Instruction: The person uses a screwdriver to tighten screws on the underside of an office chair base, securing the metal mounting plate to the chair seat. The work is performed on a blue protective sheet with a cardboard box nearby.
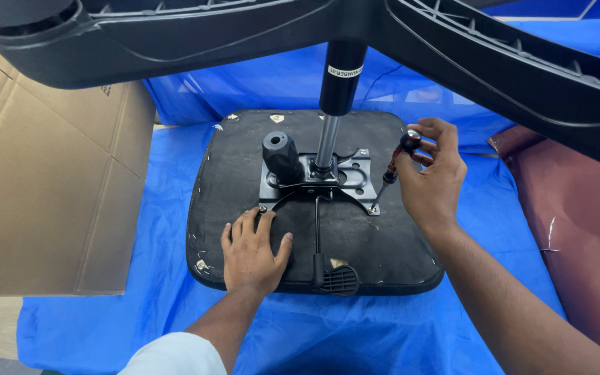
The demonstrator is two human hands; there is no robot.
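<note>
Pinching the screwdriver (393, 167) top, right hand (430, 182) fingers should keep it straight over the screw (372, 207) (tip below them). Left hand (252, 254), fingers pressed together flat, should hold the seat (383, 243) steady.

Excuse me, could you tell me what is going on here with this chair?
A person is working on an upturned chair seat lying on a blue sheet. The left hand presses flat on the seat's underside. The right hand holds a screwdriver, its tip at a corner of the metal mounting plate. The gas cylinder and wheel base stand up from the plate.
</note>
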